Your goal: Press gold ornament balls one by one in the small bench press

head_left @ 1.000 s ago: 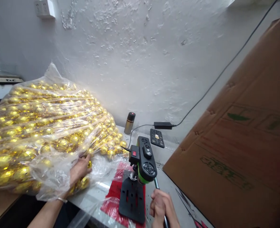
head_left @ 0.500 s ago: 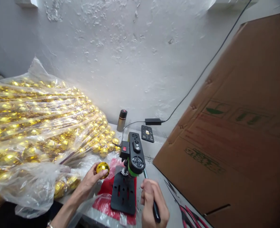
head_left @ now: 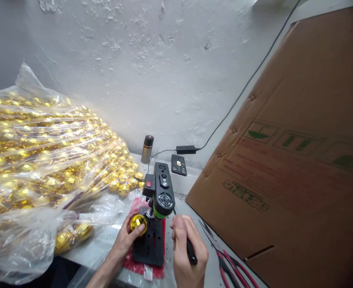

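My left hand (head_left: pixel 127 236) holds a shiny gold faceted ball (head_left: pixel 138 225) between thumb and fingers, beside the chuck of a small bench drill press (head_left: pixel 164 188). My right hand (head_left: pixel 190 248) is wrapped round the press's lever handle (head_left: pixel 191 253), which has a black grip and reaches up to the machine's right side. Below the drill head lies the slotted black base plate (head_left: pixel 149 252), resting on red plastic (head_left: pixel 128 262). Whether the ball touches the chuck or a bit, I cannot tell.
At left bulges a clear plastic bag (head_left: pixel 56 152) full of gold balls. Behind the press stand a spray can (head_left: pixel 147 149), a phone (head_left: pixel 178 165) and a power adapter (head_left: pixel 186 149) with its cable. Scissors (head_left: pixel 230 264) with red-black handles lie at right by a large cardboard box (head_left: pixel 269 160).
My left hand has brought the gold ball rightward, closer to the drill's chuck. The right hand keeps its grip on the lever handle. The view has shifted slightly.
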{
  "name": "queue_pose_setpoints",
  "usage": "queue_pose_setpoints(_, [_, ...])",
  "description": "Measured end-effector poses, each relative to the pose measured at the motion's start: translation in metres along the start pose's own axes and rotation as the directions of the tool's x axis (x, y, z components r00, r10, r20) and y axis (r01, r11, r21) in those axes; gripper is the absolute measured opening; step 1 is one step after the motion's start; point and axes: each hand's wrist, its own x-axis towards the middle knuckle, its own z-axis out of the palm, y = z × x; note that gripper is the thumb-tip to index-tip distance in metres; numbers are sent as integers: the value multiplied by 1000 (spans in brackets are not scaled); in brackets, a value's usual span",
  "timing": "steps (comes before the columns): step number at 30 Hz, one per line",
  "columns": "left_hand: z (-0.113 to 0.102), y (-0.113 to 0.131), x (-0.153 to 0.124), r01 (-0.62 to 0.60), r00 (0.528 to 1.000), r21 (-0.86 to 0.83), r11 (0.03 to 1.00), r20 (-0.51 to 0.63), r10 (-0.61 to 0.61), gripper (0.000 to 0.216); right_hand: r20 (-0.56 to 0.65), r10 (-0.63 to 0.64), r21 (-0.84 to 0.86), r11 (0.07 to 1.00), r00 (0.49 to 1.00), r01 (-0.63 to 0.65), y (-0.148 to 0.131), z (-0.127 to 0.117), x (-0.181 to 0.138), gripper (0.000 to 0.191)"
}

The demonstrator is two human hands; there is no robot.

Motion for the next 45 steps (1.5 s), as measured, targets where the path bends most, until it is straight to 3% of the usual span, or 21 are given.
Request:
queue_pose_setpoints(6, [2,-18,6,-151,988,237,960,23,150,73,2,-23,-3,1000,1000,23,3,0,-3,27])
queue_pose_setpoints(13, [5,-17,-8,-263,965,586,766,150,216,57,-2,-69,0,998,998,69,5,0,-7,26])
queue_pose_setpoints(20, [-1,-9,-21,-356,932,659,662,298,205,59,-7,-56,12,998,998,57,6,1,-10,26])
queue_pose_setpoints(25, [12,-3,-16,-385,922,712,587,328,207,55,-5,-63,24,998,998,63,5,0,-12,23])
queue_pose_setpoints(31, [19,-11,-2,-398,917,788,469,330,224,57,-115,113,135,986,987,-97,-6,10,-17,28])
queue_pose_setpoints(39, [18,-14,-3,-383,924,782,491,330,195,51,-191,187,189,970,964,-151,1,23,-35,29])
queue_pose_setpoints(45, [22,-7,-7,-349,937,787,509,308,165,48,-257,131,212,974,958,-76,14,34,-51,38])
